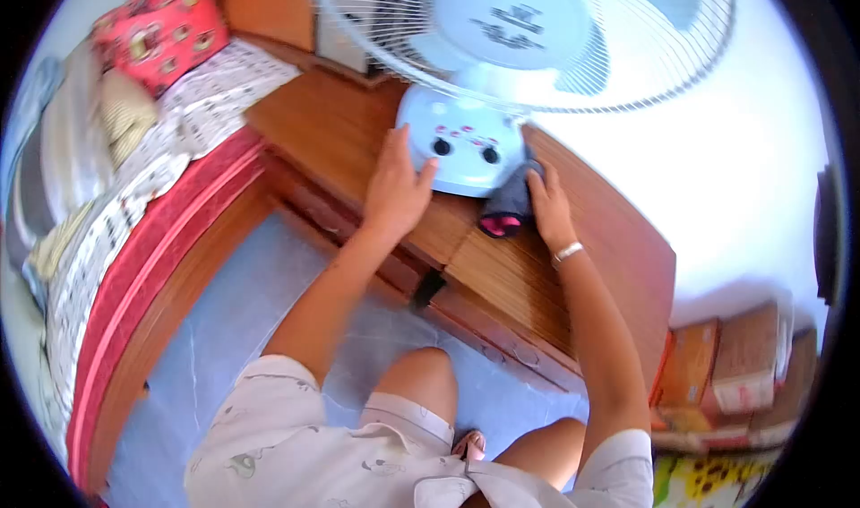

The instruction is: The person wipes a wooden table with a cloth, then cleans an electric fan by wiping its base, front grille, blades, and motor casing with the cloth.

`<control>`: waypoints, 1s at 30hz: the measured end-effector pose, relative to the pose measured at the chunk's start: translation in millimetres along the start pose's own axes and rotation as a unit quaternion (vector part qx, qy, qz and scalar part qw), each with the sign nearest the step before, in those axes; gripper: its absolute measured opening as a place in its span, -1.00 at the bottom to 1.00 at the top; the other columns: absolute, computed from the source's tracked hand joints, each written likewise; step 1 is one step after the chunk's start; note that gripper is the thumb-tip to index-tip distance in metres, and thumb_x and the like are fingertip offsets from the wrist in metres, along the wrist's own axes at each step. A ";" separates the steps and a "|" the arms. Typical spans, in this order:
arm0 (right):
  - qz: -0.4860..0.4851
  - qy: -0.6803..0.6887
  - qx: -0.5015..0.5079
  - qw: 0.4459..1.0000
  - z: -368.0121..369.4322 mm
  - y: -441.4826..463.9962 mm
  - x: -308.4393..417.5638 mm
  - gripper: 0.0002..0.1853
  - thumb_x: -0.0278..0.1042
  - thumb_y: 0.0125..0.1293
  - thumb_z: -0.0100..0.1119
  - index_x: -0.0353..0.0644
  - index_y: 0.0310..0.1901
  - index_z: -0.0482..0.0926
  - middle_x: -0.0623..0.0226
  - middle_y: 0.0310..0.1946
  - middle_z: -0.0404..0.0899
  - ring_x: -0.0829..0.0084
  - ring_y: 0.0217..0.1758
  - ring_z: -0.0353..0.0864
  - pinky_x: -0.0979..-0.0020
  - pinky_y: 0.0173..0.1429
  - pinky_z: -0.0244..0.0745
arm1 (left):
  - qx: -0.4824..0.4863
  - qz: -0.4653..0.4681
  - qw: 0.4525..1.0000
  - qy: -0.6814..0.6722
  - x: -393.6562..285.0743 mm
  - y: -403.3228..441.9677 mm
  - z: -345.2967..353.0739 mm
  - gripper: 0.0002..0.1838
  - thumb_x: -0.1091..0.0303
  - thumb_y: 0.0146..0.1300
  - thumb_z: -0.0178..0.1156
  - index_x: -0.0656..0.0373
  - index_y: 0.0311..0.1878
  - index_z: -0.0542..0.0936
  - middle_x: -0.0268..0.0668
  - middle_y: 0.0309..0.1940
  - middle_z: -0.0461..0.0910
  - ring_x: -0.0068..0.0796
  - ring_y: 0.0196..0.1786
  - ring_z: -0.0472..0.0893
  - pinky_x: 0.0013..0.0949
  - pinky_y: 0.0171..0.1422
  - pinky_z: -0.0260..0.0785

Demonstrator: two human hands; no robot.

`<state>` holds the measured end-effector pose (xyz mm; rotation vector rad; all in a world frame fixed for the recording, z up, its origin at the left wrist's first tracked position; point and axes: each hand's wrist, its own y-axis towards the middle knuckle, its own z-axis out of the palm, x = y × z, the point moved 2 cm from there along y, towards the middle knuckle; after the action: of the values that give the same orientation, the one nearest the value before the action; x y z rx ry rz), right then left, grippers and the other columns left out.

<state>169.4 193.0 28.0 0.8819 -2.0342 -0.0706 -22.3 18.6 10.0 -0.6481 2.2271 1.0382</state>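
A light blue electric fan [464,172] stands on a brown wooden cabinet [511,275], its base showing two black knobs and small pink marks. My left hand [400,190] grips the left edge of that base, thumb on the front and fingers up along the side. On the right, my right hand [551,203] is closed on a dark grey rolled cloth [509,202] with pink showing at its near end. The cloth lies against the lower right of the base. Its exact kind cannot be made out. Part of my right fingers is hidden behind it.
The fan's wire guard [573,105] overhangs the back of the cabinet. At left is a bed [134,293] with a red pillow [161,29] and bedding. Cardboard boxes [743,356] are stacked at right beside a white wall [752,167]. Blue tiles [224,329] cover the floor.
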 end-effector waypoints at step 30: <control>-0.207 -0.156 0.252 0.932 -72.9 -82.9 19.9 -0.37 -0.17 0.37 0.12 -0.39 0.35 0.29 -0.14 0.42 0.17 -0.01 0.53 0.11 0.10 0.54 0.07 | -0.132 -0.022 0.991 0.028 -32.1 -26.9 -9.5 -0.46 0.27 0.40 0.09 0.29 0.36 0.30 0.05 0.32 0.35 0.03 0.37 0.34 -0.09 0.49 0.10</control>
<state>263.6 138.8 55.8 1.7113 -2.1571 0.0906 14.7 1.2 23.3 -0.8460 2.1305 1.3205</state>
